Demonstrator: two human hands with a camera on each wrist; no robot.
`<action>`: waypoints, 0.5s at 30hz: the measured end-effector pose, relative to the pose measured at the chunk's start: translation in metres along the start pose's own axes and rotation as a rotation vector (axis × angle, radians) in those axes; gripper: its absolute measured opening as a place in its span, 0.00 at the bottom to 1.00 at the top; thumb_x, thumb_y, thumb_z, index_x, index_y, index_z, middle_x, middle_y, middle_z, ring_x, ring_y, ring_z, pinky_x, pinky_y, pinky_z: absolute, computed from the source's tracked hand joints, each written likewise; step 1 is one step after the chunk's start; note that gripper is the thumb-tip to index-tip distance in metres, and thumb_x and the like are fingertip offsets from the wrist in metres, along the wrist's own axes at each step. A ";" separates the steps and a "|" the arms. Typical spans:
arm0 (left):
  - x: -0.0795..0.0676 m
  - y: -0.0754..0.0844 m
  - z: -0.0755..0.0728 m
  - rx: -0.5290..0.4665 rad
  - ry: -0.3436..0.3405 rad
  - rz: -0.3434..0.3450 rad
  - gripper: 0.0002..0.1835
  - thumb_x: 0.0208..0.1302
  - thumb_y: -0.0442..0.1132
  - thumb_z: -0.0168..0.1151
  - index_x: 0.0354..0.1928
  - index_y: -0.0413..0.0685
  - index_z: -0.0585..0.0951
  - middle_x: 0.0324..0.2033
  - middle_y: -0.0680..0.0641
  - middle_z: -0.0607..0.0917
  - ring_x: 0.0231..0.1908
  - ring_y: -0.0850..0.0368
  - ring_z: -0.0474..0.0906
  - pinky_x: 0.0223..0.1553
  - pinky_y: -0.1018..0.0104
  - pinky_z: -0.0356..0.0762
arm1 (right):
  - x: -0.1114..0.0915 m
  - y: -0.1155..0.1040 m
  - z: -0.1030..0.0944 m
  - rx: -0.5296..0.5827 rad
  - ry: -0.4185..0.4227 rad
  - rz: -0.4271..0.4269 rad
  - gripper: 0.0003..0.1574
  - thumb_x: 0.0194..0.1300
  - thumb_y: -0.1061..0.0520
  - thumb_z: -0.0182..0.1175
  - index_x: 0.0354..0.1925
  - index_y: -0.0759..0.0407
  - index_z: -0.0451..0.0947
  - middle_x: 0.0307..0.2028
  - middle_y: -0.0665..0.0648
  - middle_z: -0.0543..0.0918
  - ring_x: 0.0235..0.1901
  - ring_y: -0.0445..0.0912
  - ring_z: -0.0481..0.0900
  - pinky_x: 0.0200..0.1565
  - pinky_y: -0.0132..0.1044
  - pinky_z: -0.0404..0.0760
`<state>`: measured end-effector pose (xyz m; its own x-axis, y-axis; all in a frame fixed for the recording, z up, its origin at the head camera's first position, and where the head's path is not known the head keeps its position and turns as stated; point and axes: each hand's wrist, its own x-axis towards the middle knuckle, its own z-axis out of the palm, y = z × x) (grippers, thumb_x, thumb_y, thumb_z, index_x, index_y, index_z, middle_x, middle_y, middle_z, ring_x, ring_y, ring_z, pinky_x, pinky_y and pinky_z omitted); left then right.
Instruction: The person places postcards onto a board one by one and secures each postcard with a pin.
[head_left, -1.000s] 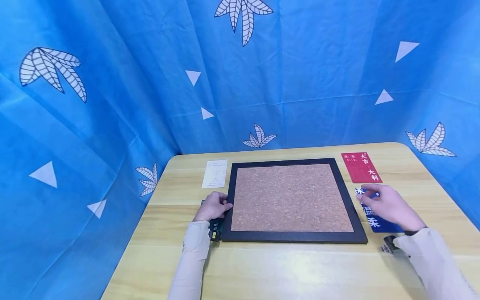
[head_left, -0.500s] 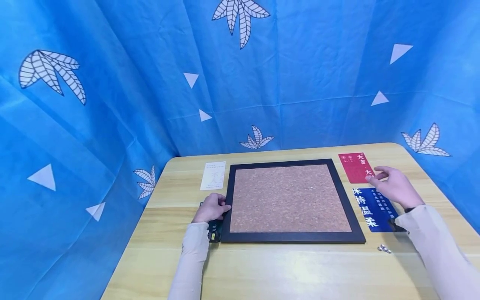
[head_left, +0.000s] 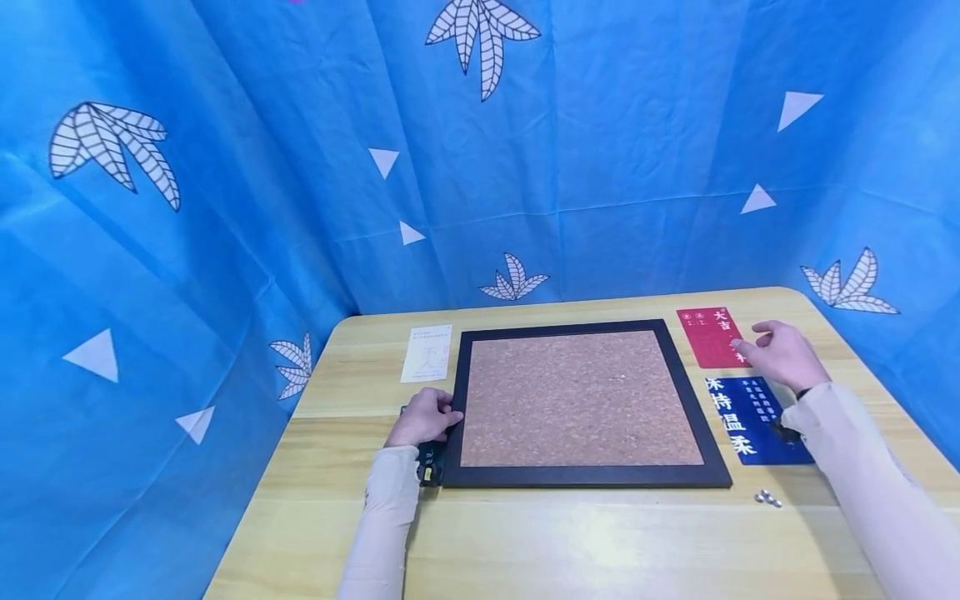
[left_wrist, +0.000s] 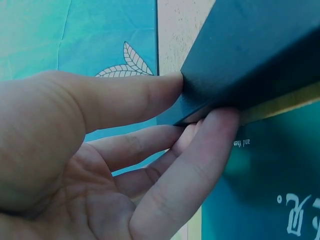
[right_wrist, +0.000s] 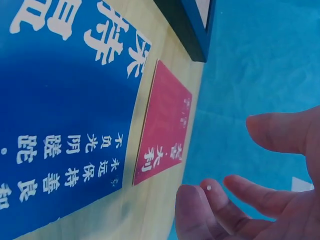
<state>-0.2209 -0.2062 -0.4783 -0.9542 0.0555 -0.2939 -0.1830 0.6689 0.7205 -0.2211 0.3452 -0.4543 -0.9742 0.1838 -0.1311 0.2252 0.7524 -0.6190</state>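
A cork board (head_left: 577, 400) with a black frame lies on the table. My left hand (head_left: 422, 417) grips the frame's left side; in the left wrist view the thumb lies against the black frame (left_wrist: 250, 55) and the fingertips meet its lower edge. Partly hidden below that hand is a dark green card (left_wrist: 270, 185) with white characters. My right hand (head_left: 787, 354) hovers by the right part of a red card (head_left: 701, 337), thumb and fingers apart, holding nothing. Nearer lies a blue card (head_left: 750, 425) with large white characters, partly covered by the right wrist's camera.
A white card (head_left: 426, 352) lies left of the board's far corner. Several small silvery pieces (head_left: 767, 498) sit on the table (head_left: 555, 550) in front of the blue card. A blue curtain (head_left: 637, 150) hangs behind and to the left.
My right hand has moved away from me, from over the blue card to the red card, uncovering most of the blue card and the silvery pieces. The left hand keeps its grip on the frame.
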 end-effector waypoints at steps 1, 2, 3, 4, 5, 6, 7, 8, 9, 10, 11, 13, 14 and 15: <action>0.000 0.000 0.000 -0.001 0.002 0.001 0.20 0.69 0.33 0.67 0.59 0.30 0.80 0.40 0.43 0.80 0.35 0.54 0.85 0.35 0.60 0.90 | 0.001 0.000 0.000 0.002 0.000 0.014 0.49 0.78 0.40 0.50 0.73 0.80 0.52 0.61 0.84 0.65 0.53 0.74 0.70 0.51 0.69 0.79; -0.001 0.000 0.000 0.001 0.003 0.004 0.20 0.69 0.33 0.67 0.59 0.30 0.80 0.40 0.43 0.80 0.34 0.54 0.85 0.35 0.60 0.90 | 0.003 0.000 0.001 0.004 0.000 0.028 0.50 0.78 0.40 0.50 0.73 0.79 0.52 0.62 0.84 0.64 0.54 0.74 0.70 0.53 0.70 0.78; -0.001 0.001 0.001 0.007 0.005 0.008 0.20 0.69 0.33 0.67 0.59 0.30 0.80 0.40 0.43 0.80 0.34 0.55 0.85 0.34 0.60 0.90 | 0.004 0.000 0.001 0.003 0.002 0.035 0.50 0.78 0.40 0.50 0.73 0.79 0.52 0.62 0.84 0.64 0.54 0.74 0.69 0.54 0.71 0.77; -0.001 0.001 0.001 0.008 0.006 0.008 0.19 0.69 0.33 0.67 0.59 0.30 0.80 0.40 0.43 0.80 0.34 0.55 0.85 0.35 0.60 0.90 | 0.006 0.000 0.002 0.000 0.006 0.040 0.50 0.77 0.40 0.50 0.73 0.79 0.52 0.63 0.84 0.64 0.54 0.74 0.69 0.55 0.71 0.77; -0.002 0.001 0.001 0.010 0.007 0.006 0.19 0.69 0.33 0.67 0.59 0.30 0.80 0.39 0.43 0.80 0.34 0.55 0.85 0.35 0.60 0.90 | 0.007 0.000 0.002 -0.004 0.008 0.042 0.50 0.77 0.40 0.51 0.73 0.79 0.52 0.63 0.84 0.64 0.55 0.75 0.69 0.56 0.71 0.77; -0.002 0.001 0.001 0.013 0.006 0.006 0.19 0.69 0.33 0.66 0.59 0.30 0.80 0.39 0.43 0.80 0.34 0.55 0.85 0.35 0.59 0.90 | 0.009 0.000 0.003 -0.008 0.012 0.040 0.49 0.77 0.40 0.51 0.72 0.80 0.53 0.63 0.84 0.64 0.55 0.75 0.69 0.56 0.71 0.77; -0.002 0.001 0.001 0.013 0.005 0.005 0.19 0.69 0.33 0.66 0.59 0.30 0.80 0.39 0.43 0.80 0.34 0.55 0.85 0.35 0.59 0.90 | 0.011 0.000 0.004 -0.014 0.013 0.040 0.49 0.77 0.40 0.51 0.72 0.80 0.54 0.62 0.84 0.65 0.55 0.75 0.69 0.56 0.71 0.77; -0.003 0.001 0.001 0.013 0.003 0.004 0.20 0.69 0.33 0.66 0.59 0.30 0.80 0.39 0.43 0.80 0.34 0.55 0.85 0.35 0.59 0.90 | 0.013 0.001 0.004 -0.020 0.010 0.040 0.49 0.77 0.40 0.51 0.71 0.81 0.54 0.62 0.84 0.65 0.55 0.75 0.69 0.57 0.71 0.77; -0.003 0.001 0.001 0.011 0.002 0.003 0.20 0.69 0.33 0.66 0.59 0.30 0.80 0.39 0.43 0.80 0.34 0.55 0.85 0.35 0.59 0.90 | 0.016 0.002 0.005 -0.025 0.006 0.041 0.49 0.77 0.40 0.51 0.71 0.81 0.54 0.62 0.84 0.65 0.55 0.75 0.69 0.57 0.71 0.77; -0.003 0.001 0.001 0.007 0.000 0.003 0.20 0.69 0.33 0.66 0.59 0.30 0.80 0.39 0.43 0.80 0.34 0.55 0.85 0.36 0.59 0.90 | 0.018 0.003 0.006 -0.026 0.000 0.046 0.49 0.77 0.40 0.51 0.71 0.82 0.54 0.62 0.85 0.65 0.55 0.75 0.69 0.57 0.71 0.76; -0.003 0.001 0.001 0.008 0.000 0.003 0.20 0.69 0.33 0.66 0.59 0.30 0.80 0.39 0.43 0.80 0.34 0.55 0.85 0.36 0.59 0.90 | 0.020 0.004 0.006 -0.027 -0.009 0.053 0.50 0.77 0.40 0.51 0.71 0.82 0.53 0.62 0.84 0.65 0.55 0.75 0.69 0.58 0.71 0.76; -0.004 0.001 0.001 0.003 -0.002 0.004 0.20 0.69 0.33 0.66 0.59 0.30 0.80 0.38 0.43 0.80 0.33 0.56 0.85 0.36 0.59 0.90 | 0.025 0.006 0.008 -0.032 -0.028 0.074 0.52 0.76 0.39 0.52 0.72 0.82 0.52 0.62 0.84 0.64 0.55 0.75 0.69 0.58 0.72 0.76; -0.004 0.001 0.001 0.004 0.000 0.005 0.20 0.69 0.32 0.66 0.59 0.29 0.80 0.38 0.43 0.79 0.33 0.56 0.85 0.35 0.59 0.90 | 0.026 0.006 0.008 -0.031 -0.038 0.089 0.53 0.75 0.38 0.53 0.72 0.81 0.51 0.62 0.84 0.64 0.55 0.74 0.69 0.58 0.72 0.76; -0.005 0.001 0.001 0.004 0.001 0.007 0.20 0.69 0.32 0.66 0.59 0.29 0.80 0.38 0.44 0.79 0.33 0.56 0.85 0.35 0.59 0.90 | 0.028 0.007 0.009 -0.031 -0.046 0.100 0.55 0.74 0.37 0.54 0.73 0.81 0.50 0.62 0.84 0.63 0.55 0.74 0.69 0.58 0.72 0.77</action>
<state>-0.2165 -0.2051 -0.4769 -0.9557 0.0589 -0.2883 -0.1758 0.6714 0.7200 -0.2472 0.3500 -0.4692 -0.9463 0.2300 -0.2273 0.3211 0.7509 -0.5771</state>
